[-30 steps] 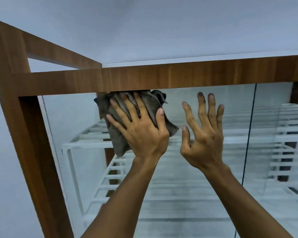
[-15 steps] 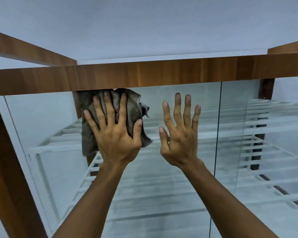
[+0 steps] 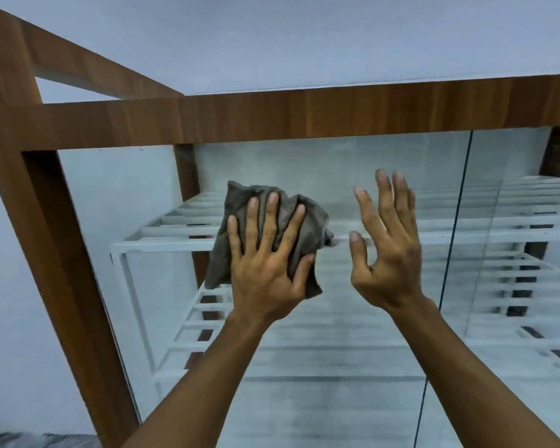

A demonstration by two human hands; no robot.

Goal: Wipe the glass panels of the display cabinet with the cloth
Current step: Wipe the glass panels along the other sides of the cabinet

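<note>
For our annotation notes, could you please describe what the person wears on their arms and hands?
Nothing visible: the left hand and right hand are bare, without gloves, rings or watch; the left forearm and right forearm show no sleeves.

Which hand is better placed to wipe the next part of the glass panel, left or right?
Left. The left hand presses the grey cloth flat on the glass panel with spread fingers. The right hand is open beside it and holds nothing.

Framed by a wooden top rail [image 3: 304,114], with a glass panel [image 3: 337,399] directly below that rail, a crumpled grey cloth [image 3: 240,198] flat against the glass a little under the rail, and white slatted shelves [image 3: 162,244] behind, lower still.
</note>
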